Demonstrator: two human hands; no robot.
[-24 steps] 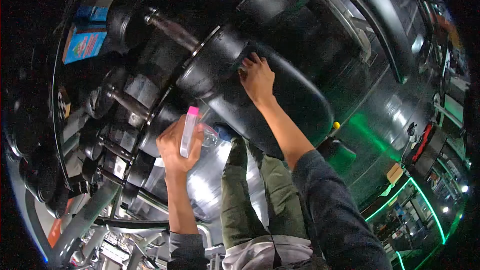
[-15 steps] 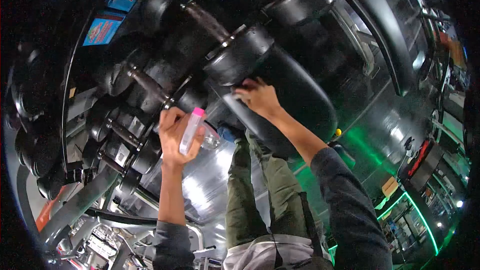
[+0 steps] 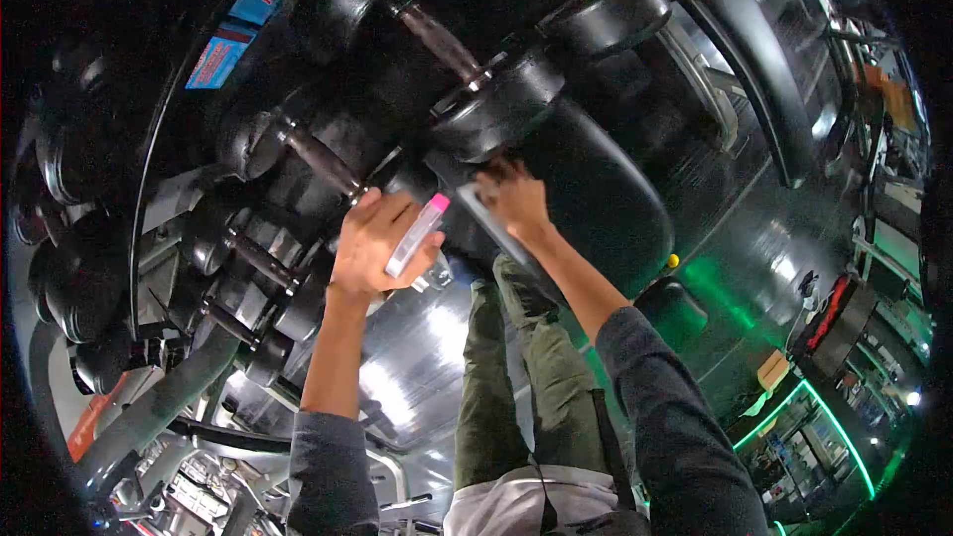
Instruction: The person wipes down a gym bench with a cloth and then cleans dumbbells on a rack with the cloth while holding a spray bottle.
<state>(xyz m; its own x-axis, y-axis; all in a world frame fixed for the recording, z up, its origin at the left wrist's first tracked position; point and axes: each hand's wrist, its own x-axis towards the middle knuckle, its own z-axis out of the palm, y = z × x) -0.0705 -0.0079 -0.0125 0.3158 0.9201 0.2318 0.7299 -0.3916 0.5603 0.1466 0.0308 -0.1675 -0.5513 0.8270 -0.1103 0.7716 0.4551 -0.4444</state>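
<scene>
My left hand (image 3: pixel 382 243) is wrapped around a clear spray bottle (image 3: pixel 434 273) with a white trigger head and a pink nozzle (image 3: pixel 439 201). It is close to the end of a dumbbell handle (image 3: pixel 326 164) on the rack. My right hand (image 3: pixel 516 203) reaches in below a large black dumbbell (image 3: pixel 501 104), beside the grey edge of a black padded surface (image 3: pixel 606 179). Its fingers are blurred and partly in shadow, so whatever they may hold cannot be made out.
More dumbbells (image 3: pixel 263 263) line the rack at the left, and another dumbbell (image 3: pixel 611 15) is at the top. A curved black machine part (image 3: pixel 759 69) is at upper right. Blue labels (image 3: pixel 220 60) are at upper left. My legs (image 3: pixel 491 377) stand on the shiny floor.
My left hand has moved right and slightly up with the spray bottle, nearer my right hand. My right hand is still low by the large dumbbell, its fingers blurred. The whole view has shifted a little.
</scene>
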